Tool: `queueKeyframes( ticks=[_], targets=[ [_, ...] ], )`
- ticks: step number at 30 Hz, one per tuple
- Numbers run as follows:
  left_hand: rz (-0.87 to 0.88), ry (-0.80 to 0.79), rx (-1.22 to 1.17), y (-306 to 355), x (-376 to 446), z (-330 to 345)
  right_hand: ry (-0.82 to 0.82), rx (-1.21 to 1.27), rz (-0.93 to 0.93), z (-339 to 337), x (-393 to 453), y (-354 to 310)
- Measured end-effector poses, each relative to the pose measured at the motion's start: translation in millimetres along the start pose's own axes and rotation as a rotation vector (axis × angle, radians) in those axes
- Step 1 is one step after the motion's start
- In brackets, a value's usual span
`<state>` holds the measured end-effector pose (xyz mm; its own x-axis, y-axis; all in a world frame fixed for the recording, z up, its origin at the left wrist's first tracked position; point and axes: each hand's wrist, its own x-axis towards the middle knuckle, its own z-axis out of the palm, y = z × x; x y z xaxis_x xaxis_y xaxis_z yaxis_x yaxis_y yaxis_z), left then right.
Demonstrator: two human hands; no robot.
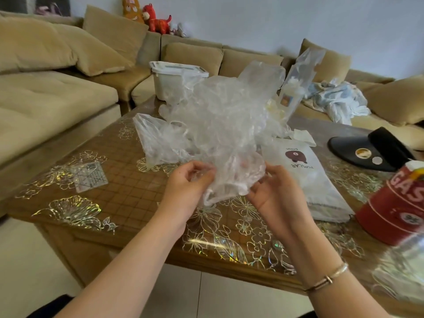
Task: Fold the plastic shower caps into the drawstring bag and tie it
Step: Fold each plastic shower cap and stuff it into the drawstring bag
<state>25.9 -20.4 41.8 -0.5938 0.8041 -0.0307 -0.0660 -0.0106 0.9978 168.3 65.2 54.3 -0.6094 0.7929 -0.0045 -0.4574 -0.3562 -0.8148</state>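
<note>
Home living room: tan sectional sofa [57, 72] with loose cushions, plush toys [146, 16] on its back, wooden coffee table [128, 193] under floral cover, crumpled laundry [337, 99].

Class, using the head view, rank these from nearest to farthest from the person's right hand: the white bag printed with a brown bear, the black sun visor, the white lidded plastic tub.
1. White bear-print bag, just right of the right hand.
2. Black sun visor, farther right.
3. White lidded plastic tub, at the table's far edge.
</note>
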Motion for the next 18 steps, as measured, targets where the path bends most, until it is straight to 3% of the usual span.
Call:
queueKeyframes(
  ticks=[10, 14, 18],
  targets=[
    [0.162, 0.019, 0.201, -10.3, 3.9, 9.7, -0.063, -0.548, 0.103, 6.6, -3.0, 17.8],
    [0.144, 0.075, 0.136, -4.0, -2.2, 4.3, 0.122, -0.424, 0.061, 2.3, 1.0, 11.9],
    [0.010, 0.261, 0.001, -4.3, 3.0, -9.4, 0.246, -0.078, 0.018, -9.4, 6.3, 2.0]
  ],
)
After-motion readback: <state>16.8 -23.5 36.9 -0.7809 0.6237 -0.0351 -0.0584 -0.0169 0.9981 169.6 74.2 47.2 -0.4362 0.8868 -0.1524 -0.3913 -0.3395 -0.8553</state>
